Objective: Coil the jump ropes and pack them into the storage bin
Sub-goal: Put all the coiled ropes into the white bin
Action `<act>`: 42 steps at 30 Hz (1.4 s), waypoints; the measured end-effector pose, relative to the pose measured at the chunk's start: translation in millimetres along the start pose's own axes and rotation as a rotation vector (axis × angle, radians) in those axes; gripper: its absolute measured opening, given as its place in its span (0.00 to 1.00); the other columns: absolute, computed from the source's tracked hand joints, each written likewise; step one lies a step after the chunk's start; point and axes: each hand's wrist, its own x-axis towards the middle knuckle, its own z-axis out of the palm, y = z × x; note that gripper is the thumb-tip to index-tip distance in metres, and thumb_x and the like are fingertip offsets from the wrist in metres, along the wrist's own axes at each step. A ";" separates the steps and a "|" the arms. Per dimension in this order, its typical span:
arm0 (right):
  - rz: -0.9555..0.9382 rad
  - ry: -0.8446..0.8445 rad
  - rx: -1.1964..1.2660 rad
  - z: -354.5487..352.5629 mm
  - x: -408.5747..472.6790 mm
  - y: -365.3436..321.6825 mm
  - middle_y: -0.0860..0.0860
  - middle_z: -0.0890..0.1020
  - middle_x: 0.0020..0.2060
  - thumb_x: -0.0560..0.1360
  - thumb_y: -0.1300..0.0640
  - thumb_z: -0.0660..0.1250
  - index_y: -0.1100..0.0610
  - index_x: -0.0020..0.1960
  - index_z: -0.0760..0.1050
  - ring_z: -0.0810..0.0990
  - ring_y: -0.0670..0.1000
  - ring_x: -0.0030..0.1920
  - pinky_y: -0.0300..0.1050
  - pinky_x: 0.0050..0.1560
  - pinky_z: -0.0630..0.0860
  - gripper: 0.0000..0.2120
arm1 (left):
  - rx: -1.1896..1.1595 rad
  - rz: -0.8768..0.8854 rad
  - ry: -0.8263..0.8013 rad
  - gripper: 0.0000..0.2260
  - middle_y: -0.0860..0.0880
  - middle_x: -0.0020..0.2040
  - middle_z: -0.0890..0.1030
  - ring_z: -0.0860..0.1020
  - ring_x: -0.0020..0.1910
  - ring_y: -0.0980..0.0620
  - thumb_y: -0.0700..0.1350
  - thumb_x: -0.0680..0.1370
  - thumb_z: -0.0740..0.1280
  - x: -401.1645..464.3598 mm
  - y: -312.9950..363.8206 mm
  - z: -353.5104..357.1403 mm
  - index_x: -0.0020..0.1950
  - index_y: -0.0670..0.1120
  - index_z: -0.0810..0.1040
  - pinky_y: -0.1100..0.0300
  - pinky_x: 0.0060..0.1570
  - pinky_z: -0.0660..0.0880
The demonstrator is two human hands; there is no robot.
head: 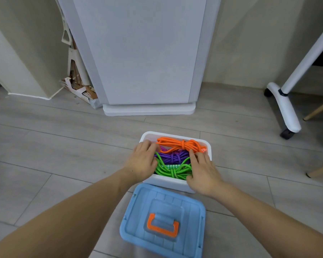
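Both hands reached into the white bin on the floor, pressing on the coiled ropes.

The left hand (144,161) lay flat over the left rim of the storage bin (209,146), its grip open with fingers spread, and the fingertips touched the ropes. The right hand (203,171) lay on the right side, its grip open too, fingers straight and resting on the green rope (172,171) and purple rope (173,156). Both arms stretched forward from the bottom corners. The orange rope (181,144) sat at the far end of the bin, purple in the middle, green nearest. The blue lid (162,222) with an orange handle (162,225) lay on the floor (54,146), just in front of the bin.
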 end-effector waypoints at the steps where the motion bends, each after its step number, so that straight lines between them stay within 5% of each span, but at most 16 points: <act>1: -0.014 0.000 0.031 -3.8 -1.2 0.1 0.54 0.59 0.75 0.72 0.44 0.58 0.58 0.83 0.45 0.55 0.59 0.78 0.54 0.75 0.63 0.45 | -0.008 0.027 -0.025 0.21 0.47 0.64 0.70 0.69 0.62 0.45 0.49 0.78 0.56 0.9 3.4 0.5 0.71 0.50 0.69 0.50 0.66 0.67; 4: -0.072 0.113 0.076 -9.3 0.4 -0.2 0.52 0.54 0.79 0.74 0.35 0.53 0.56 0.83 0.48 0.54 0.56 0.79 0.54 0.76 0.61 0.44 | 0.022 -0.002 -0.249 0.27 0.48 0.81 0.55 0.53 0.79 0.46 0.60 0.83 0.47 4.9 10.4 8.5 0.82 0.58 0.50 0.46 0.77 0.52; 6: -0.086 0.172 0.080 -9.2 6.6 -6.0 0.52 0.47 0.82 0.81 0.34 0.50 0.56 0.83 0.45 0.46 0.54 0.82 0.53 0.81 0.51 0.40 | 0.114 -0.018 -0.369 0.28 0.51 0.83 0.41 0.40 0.81 0.48 0.63 0.83 0.44 6.9 12.1 14.4 0.81 0.59 0.40 0.44 0.79 0.43; 9: -0.039 0.134 0.064 -4.5 21.4 -13.6 0.53 0.38 0.83 0.85 0.39 0.48 0.57 0.83 0.39 0.36 0.53 0.82 0.52 0.81 0.39 0.36 | 0.174 -0.066 -0.392 0.29 0.51 0.81 0.33 0.34 0.80 0.49 0.63 0.84 0.42 16.2 16.1 11.8 0.80 0.57 0.33 0.44 0.78 0.39; 17: -0.073 -0.007 -0.127 14.6 36.4 3.4 0.54 0.38 0.83 0.85 0.40 0.46 0.56 0.83 0.36 0.33 0.56 0.81 0.60 0.81 0.39 0.35 | 0.319 -0.040 -0.506 0.29 0.50 0.82 0.35 0.33 0.80 0.45 0.63 0.83 0.40 47.2 17.0 30.0 0.81 0.55 0.36 0.42 0.78 0.39; 21: -0.048 -0.160 -0.147 12.3 42.5 1.9 0.54 0.34 0.82 0.84 0.38 0.46 0.55 0.83 0.34 0.30 0.56 0.80 0.61 0.80 0.37 0.37 | 0.389 0.045 -0.579 0.28 0.47 0.79 0.32 0.32 0.78 0.42 0.58 0.86 0.41 47.5 31.2 36.7 0.82 0.47 0.39 0.43 0.75 0.33; 25: -0.016 -0.280 -0.167 7.4 53.7 -0.7 0.54 0.33 0.81 0.83 0.36 0.45 0.54 0.82 0.31 0.30 0.56 0.80 0.60 0.80 0.37 0.38 | 0.362 0.034 -0.577 0.33 0.44 0.77 0.28 0.27 0.75 0.41 0.62 0.81 0.32 55.3 18.3 56.8 0.82 0.44 0.40 0.36 0.76 0.35; 28: 0.029 -0.387 -0.147 7.3 67.0 -0.7 0.55 0.38 0.82 0.82 0.34 0.44 0.55 0.82 0.33 0.37 0.56 0.82 0.59 0.81 0.40 0.40 | 0.268 -0.063 -0.540 0.31 0.46 0.79 0.29 0.31 0.78 0.38 0.60 0.84 0.41 53.3 11.9 66.3 0.81 0.45 0.34 0.42 0.78 0.38; 31: 0.115 -0.475 -0.163 17.6 72.7 0.1 0.59 0.51 0.83 0.82 0.35 0.41 0.59 0.83 0.37 0.50 0.59 0.82 0.56 0.81 0.46 0.40 | 0.176 -0.022 -0.316 0.29 0.45 0.83 0.44 0.40 0.81 0.44 0.52 0.86 0.48 47.5 18.5 63.7 0.82 0.43 0.42 0.50 0.79 0.40; 35: 0.148 -0.306 -0.154 31.9 71.2 -4.7 0.63 0.60 0.79 0.83 0.37 0.43 0.63 0.82 0.45 0.63 0.61 0.77 0.57 0.76 0.60 0.38 | 0.052 -0.036 -0.229 0.25 0.43 0.82 0.54 0.50 0.81 0.47 0.47 0.86 0.52 52.8 14.4 59.6 0.82 0.41 0.52 0.56 0.78 0.48; 39: 0.105 -0.176 -0.068 30.1 70.8 -1.1 0.61 0.73 0.70 0.84 0.40 0.50 0.64 0.76 0.62 0.74 0.61 0.67 0.57 0.66 0.72 0.31 | 0.047 -0.087 -0.107 0.21 0.45 0.76 0.64 0.71 0.70 0.43 0.46 0.84 0.55 49.4 12.4 64.3 0.77 0.43 0.64 0.48 0.66 0.72; 42: -0.013 -0.061 -0.066 23.1 63.0 1.6 0.57 0.73 0.70 0.84 0.43 0.52 0.60 0.76 0.63 0.74 0.58 0.67 0.55 0.65 0.74 0.27 | 0.063 -0.134 -0.117 0.22 0.46 0.77 0.65 0.70 0.71 0.44 0.50 0.85 0.53 48.5 9.2 65.6 0.78 0.43 0.63 0.49 0.68 0.70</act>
